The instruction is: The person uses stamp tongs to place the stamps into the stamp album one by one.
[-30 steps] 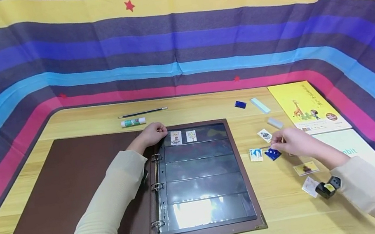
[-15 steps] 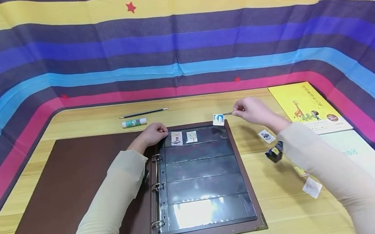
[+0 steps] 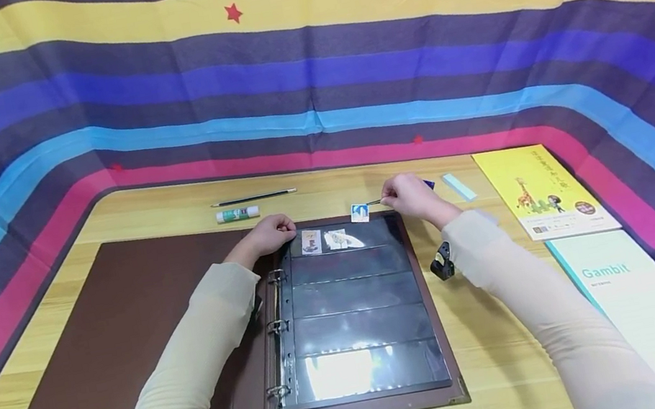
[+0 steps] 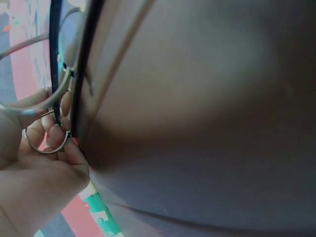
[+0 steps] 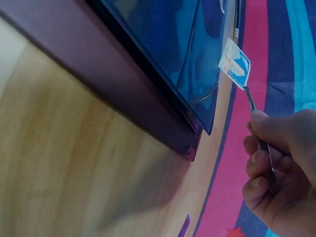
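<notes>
Little blue-and-white stamp (image 3: 360,213) near middle of head view, by top edge of black page (image 3: 353,295); cannot tell if they touch; fingers of right hand (image 3: 413,197) pinch tweezers (image 5: 251,100), tweezers nip stamp at one corner; fingers of left hand (image 3: 270,234) pinch page at its top left corner; stamp looks very light, thin, probably tears easily; best held by edge; page looks slick, bendy, best held at corner
</notes>
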`<move>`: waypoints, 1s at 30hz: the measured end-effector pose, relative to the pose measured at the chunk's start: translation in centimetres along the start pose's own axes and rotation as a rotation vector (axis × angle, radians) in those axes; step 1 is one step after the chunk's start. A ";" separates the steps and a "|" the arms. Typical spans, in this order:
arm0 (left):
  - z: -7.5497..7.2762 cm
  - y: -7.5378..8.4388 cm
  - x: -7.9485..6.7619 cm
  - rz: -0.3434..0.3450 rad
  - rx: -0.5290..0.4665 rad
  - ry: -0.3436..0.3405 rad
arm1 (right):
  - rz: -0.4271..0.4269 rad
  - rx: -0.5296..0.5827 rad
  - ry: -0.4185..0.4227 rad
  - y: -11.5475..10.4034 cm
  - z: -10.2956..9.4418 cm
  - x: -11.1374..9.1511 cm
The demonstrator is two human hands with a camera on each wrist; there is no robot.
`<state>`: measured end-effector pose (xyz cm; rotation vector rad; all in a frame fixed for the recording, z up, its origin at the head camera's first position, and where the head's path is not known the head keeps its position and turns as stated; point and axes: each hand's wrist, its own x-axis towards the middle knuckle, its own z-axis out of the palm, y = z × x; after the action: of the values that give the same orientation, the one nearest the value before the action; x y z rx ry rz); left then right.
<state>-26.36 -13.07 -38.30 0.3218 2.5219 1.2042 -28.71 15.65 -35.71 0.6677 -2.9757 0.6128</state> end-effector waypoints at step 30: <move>0.1 -0.1 -0.1 -0.008 -0.004 0.008 | -0.048 -0.040 -0.284 -0.5 -0.5 0.0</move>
<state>-26.27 -13.04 -38.42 0.3063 2.5248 1.2097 -28.58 15.45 -35.07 0.8892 -3.2070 0.4918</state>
